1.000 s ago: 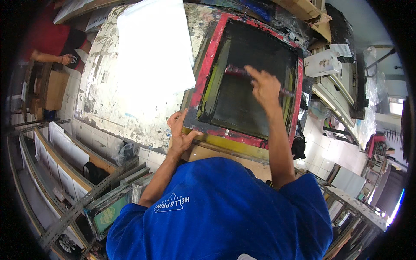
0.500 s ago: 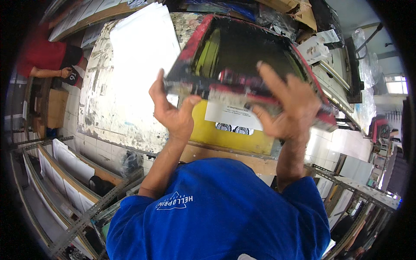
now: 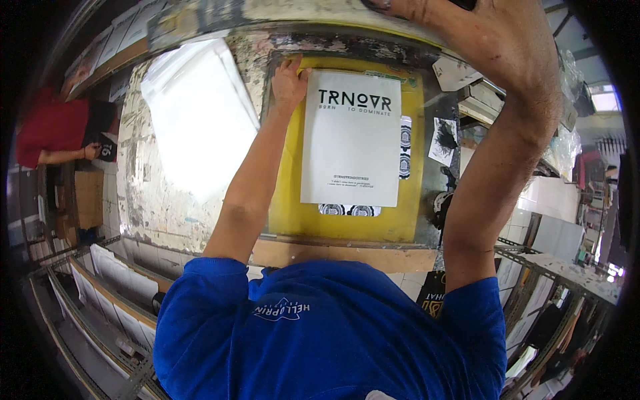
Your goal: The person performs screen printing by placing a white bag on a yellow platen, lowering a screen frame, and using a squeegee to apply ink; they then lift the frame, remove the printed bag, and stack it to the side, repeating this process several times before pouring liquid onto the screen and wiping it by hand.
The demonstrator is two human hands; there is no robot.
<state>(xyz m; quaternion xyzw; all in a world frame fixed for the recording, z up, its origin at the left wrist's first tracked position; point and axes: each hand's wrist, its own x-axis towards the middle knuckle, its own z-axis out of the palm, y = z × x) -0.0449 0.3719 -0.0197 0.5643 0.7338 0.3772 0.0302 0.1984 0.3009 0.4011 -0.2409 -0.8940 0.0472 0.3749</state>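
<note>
A white sheet [image 3: 352, 150] with black print at its top and bottom lies flat on the yellow board [image 3: 287, 213]. My left hand [image 3: 290, 87] reaches to the sheet's upper left corner, fingers apart and the thumb touching its edge. At the top of the view, the screen-printing frame [image 3: 300, 11] is tilted up off the board, only its near side showing. My right hand [image 3: 467, 27] is raised by the frame's right end with its fingers closed on it; part of that hand is cut off by the picture's edge.
Left of the board lies a stack of white sheets [image 3: 197, 120] on a paint-stained table [image 3: 143, 193]. A small ink-smeared paper [image 3: 443, 141] is on the right border. Racks [image 3: 113, 293] stand at lower left, others at right. A person in red [image 3: 63, 130] is at far left.
The frame has swung up and away, uncovering the board and the printed sheet. My left hand has let go of it and moved to the sheet's corner; my right hand has risen with it.
</note>
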